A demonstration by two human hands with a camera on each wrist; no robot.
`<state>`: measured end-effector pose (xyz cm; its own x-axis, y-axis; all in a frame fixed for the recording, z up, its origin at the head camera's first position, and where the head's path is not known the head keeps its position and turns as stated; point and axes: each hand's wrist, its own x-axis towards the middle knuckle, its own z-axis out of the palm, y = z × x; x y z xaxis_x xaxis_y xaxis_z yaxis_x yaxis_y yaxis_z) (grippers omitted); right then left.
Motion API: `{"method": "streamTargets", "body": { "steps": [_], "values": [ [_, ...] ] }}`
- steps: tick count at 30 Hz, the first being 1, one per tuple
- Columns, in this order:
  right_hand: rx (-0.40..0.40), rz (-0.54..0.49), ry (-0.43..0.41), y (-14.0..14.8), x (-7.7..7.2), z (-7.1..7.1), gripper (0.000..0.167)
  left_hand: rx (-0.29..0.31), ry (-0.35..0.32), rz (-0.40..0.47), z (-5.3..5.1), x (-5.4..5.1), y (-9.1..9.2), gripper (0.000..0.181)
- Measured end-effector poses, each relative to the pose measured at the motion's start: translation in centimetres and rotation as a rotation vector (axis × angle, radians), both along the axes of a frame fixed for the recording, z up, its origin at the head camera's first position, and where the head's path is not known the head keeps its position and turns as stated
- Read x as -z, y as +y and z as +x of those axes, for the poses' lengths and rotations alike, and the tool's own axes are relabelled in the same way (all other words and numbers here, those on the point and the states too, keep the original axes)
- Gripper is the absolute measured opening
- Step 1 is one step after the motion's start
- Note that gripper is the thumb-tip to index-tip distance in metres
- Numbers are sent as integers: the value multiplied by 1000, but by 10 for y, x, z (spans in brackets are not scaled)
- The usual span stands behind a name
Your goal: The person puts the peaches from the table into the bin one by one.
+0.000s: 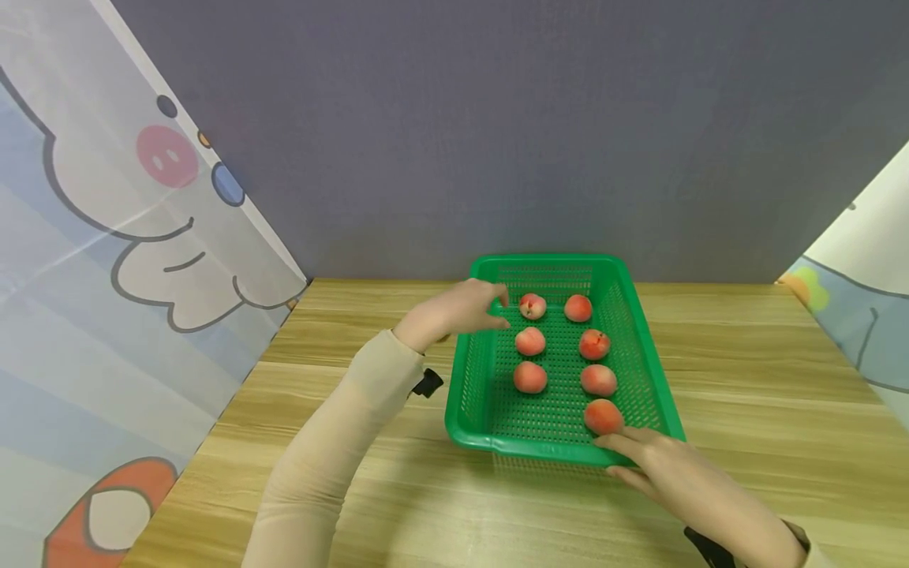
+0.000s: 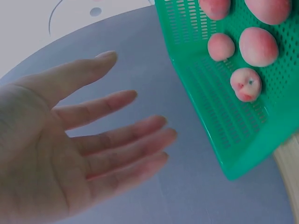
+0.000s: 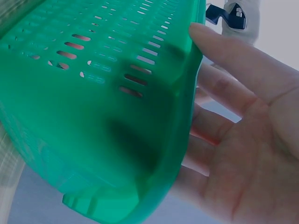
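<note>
A green plastic basket with slotted walls stands on the wooden table. Inside it lie several red-pink peaches in two rough columns. My left hand hovers by the basket's far left side, thumb and fingers spread apart and holding nothing. The left wrist view shows that hand separate from the rim, palm visible. My right hand grips the rim at the near right corner, fingers over it beside the nearest peach. In the right wrist view, its thumb lies against the rim's outer side.
A grey wall panel rises just behind the basket. Cartoon-printed sheets hang at the left and right. Wooden tabletop extends on both sides of the basket.
</note>
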<state>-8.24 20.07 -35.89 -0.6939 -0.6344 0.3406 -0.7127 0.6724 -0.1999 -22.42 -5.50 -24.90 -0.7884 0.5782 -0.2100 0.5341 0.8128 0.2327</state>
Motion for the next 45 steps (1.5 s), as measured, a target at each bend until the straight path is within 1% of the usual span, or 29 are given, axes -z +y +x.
{"method": "streamTargets", "body": {
  "steps": [4,7,10,13,18,21,23,26,29,33,36,40,45],
  "values": [
    [13,7,-14,0,-1,2,32,-28,26,73,0,2,-8,34],
    [19,10,-19,0,-2,2,32,-42,83,133,1,5,-15,30],
    [16,8,-7,0,-1,1,32,-43,166,191,0,8,-21,25],
    [14,9,-20,0,-1,1,33,-78,229,239,-2,13,-27,22],
    [11,5,-34,-1,-2,0,32,-162,306,310,-11,27,-41,22],
    [13,10,-32,-1,-2,0,32,-194,331,354,-19,38,-49,22],
    [13,13,-36,-1,-2,0,32,-212,333,378,-24,45,-54,23],
    [16,18,-34,-1,-2,0,32,-237,322,384,-30,55,-61,24],
    [19,19,-32,-1,-2,0,32,-256,316,366,-35,67,-67,26],
    [22,19,-25,-1,-1,1,32,-267,313,344,-42,84,-72,27],
    [24,16,-16,-1,-1,1,33,-274,323,321,-46,95,-75,27],
    [19,13,-37,-1,-2,1,32,-304,317,279,-50,105,-76,27],
    [24,21,-57,-1,-2,1,31,-338,254,261,-54,115,-78,28]
  ]
}}
